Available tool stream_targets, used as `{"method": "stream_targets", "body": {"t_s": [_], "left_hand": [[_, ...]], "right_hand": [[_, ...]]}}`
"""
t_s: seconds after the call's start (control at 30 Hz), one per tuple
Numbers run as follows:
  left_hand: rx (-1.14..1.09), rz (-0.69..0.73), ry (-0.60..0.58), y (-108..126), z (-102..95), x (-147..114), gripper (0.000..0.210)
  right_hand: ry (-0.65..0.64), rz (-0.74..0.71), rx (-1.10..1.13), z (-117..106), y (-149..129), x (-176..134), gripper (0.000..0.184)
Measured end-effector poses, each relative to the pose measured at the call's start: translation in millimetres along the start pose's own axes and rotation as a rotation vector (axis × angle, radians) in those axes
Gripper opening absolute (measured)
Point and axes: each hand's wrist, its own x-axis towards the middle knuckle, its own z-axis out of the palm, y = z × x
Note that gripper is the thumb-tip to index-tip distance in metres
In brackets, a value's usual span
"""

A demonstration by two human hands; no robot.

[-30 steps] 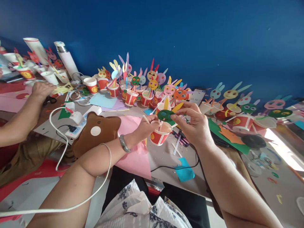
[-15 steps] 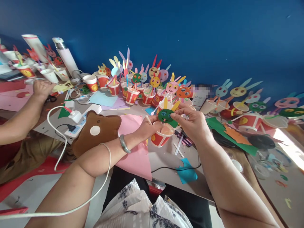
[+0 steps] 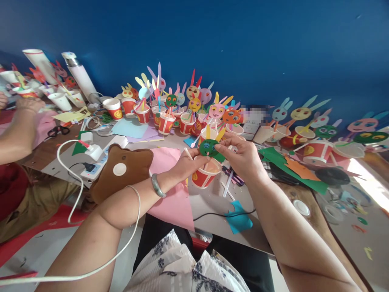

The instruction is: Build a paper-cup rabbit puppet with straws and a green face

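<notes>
Green paper rabbit face (image 3: 208,150), yellow ears up, is between my two hands, above the near rim of a red-and-white paper cup (image 3: 204,179). Right hand (image 3: 243,156): thumb and fingertips pinched on the face's right side. Left hand (image 3: 192,161): curled, thumb and fingers closed on a thin white stick (image 3: 188,153); thumb tip lies at the face's lower edge, though from the head feed I cannot tell whether it bears on it. Cup is upright just below both hands, on the grey table (image 3: 201,206). Under the right hand I log loose white strips (image 3: 228,185); nearer the body, a blue paper scrap (image 3: 240,219) with a black cable (image 3: 212,215) running by it. Below the left hand: pink paper (image 3: 174,207); left of that, a brown plush pouch (image 3: 130,170) beside a power strip (image 3: 118,142). Beyond both hands, a crowd of cups bearing rabbit faces (image 3: 194,104) lines the blue wall (image 3: 243,40). Right of the right hand: green paper (image 3: 273,157) with an orange sheet (image 3: 300,167) on it. Far left of the left hand I note black scissors (image 3: 58,131) and a co-worker's hand (image 3: 29,106).
</notes>
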Motion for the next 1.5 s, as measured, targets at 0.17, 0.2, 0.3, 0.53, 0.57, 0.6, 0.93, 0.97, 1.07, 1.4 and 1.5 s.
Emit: {"method": "stream_targets", "body": {"t_s": [0.17, 0.2, 0.3, 0.53, 0.57, 0.6, 0.93, 0.97, 1.07, 1.4, 1.5], "left_hand": [[-0.03, -0.01, 0.001, -0.7, 0.6, 1.1, 0.033], [-0.034, -0.017, 0.004, -0.6, 0.7, 1.2, 0.034], [-0.043, -0.022, 0.004, -1.1, 0.3, 1.6, 0.036], [-0.065, 0.014, 0.054, -8.6, -4.7, 8.1, 0.035], [-0.074, 0.015, 0.065, -8.8, -5.1, 8.9, 0.035], [-0.08, 0.012, 0.079, -8.6, -5.4, 9.4, 0.035], [-0.011, -0.013, 0.08, 1.4, -4.6, 5.0, 0.033], [0.01, -0.006, 0.077, 2.9, -3.7, 4.0, 0.033], [0.057, 0.016, 0.057, 7.3, 0.6, 0.2, 0.033], [0.081, -0.016, -0.117, 10.0, 12.3, -14.5, 0.027], [0.133, -0.028, -0.096, 8.2, 11.8, -15.5, 0.029]], "right_hand": [[0.003, 0.009, 0.008, 0.4, 0.8, -0.8, 0.021], [0.003, 0.008, 0.008, 0.3, 1.1, -0.9, 0.021], [0.005, 0.002, -0.001, 0.2, 1.6, -1.3, 0.021], [0.052, -0.069, -0.003, -3.8, -6.8, -5.4, 0.029], [0.064, -0.079, 0.009, -4.9, -7.7, -6.5, 0.034], [0.082, -0.083, 0.027, -6.0, -7.6, -7.6, 0.041], [0.094, 0.074, 0.323, 4.9, 35.9, -18.3, 0.115], [0.043, 0.11, 0.392, 7.0, 37.5, -19.1, 0.117], [-0.085, 0.196, 0.583, 11.2, 37.5, -21.8, 0.119], [-0.042, 0.154, 0.701, 19.1, 36.5, -40.1, 0.097], [-0.014, 0.17, 0.748, 21.9, 31.7, -42.1, 0.09]]}}
